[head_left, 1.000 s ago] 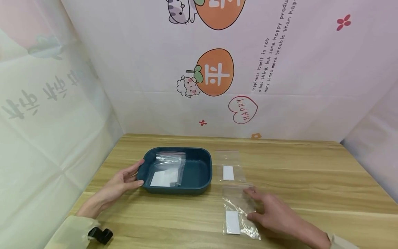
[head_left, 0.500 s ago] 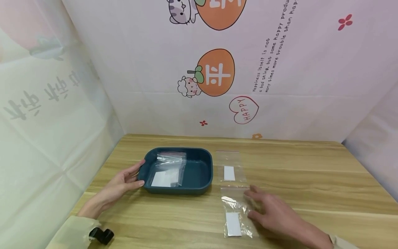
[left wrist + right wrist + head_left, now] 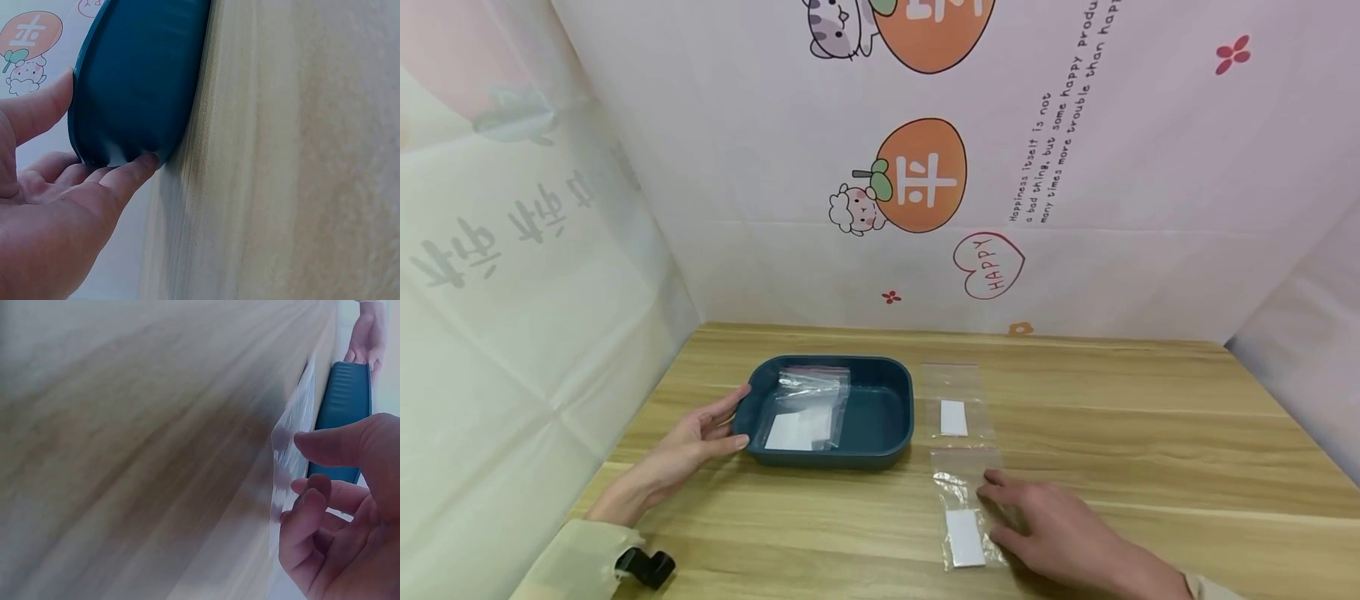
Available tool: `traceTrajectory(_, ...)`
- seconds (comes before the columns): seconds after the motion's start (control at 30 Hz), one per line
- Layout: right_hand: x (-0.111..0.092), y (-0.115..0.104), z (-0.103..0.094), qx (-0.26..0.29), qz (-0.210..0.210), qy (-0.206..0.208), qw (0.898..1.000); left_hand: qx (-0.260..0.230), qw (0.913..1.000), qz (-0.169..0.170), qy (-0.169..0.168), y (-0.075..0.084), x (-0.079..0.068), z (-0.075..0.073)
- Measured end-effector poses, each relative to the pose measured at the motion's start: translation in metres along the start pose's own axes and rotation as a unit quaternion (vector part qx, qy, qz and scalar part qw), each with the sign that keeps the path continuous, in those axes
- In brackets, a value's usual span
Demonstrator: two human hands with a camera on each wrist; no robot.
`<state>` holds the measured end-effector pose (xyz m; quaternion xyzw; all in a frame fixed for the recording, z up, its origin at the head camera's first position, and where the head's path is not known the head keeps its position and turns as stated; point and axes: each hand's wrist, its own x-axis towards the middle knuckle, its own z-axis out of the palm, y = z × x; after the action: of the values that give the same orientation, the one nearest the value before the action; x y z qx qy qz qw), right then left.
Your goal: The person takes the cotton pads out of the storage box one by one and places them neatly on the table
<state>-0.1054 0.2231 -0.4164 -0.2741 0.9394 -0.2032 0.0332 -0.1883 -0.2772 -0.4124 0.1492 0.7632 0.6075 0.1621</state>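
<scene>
Near bag (image 3: pixel 957 497), 1 white card (image 3: pixel 965 537) inside, lies lower center of frame, just left of right hand (image 3: pixel 1051 529). Long axis runs up-down the frame. Right hand's nearer: fingers loosely bent at bag's right edge, thumb apart, no pinch; contact unclear. Left hand (image 3: pixel 688 446) grips left end of blue tray (image 3: pixel 874 425), center left.

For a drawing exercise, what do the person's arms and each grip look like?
The left sleeve is pale cream, with a black item at its cuff. The right sleeve, barely showing, is similarly pale. Left grip and right grip are ungloved.
</scene>
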Motion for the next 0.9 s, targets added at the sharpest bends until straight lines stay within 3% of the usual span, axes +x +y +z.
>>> traceTrajectory(0.47, 0.0059, -0.0044, -0.0009, 0.013, 0.028, -0.012, 0.999, -0.010, 0.9999, 0.005, -0.002, 0.0009, 0.0010, 0.0003)
traceTrajectory(0.9, 0.0076, -0.0048, 0.0013, 0.029, 0.025, 0.003, 0.999, -0.009, 1.0000, 0.003, -0.002, -0.0005, 0.0003, 0.0002)
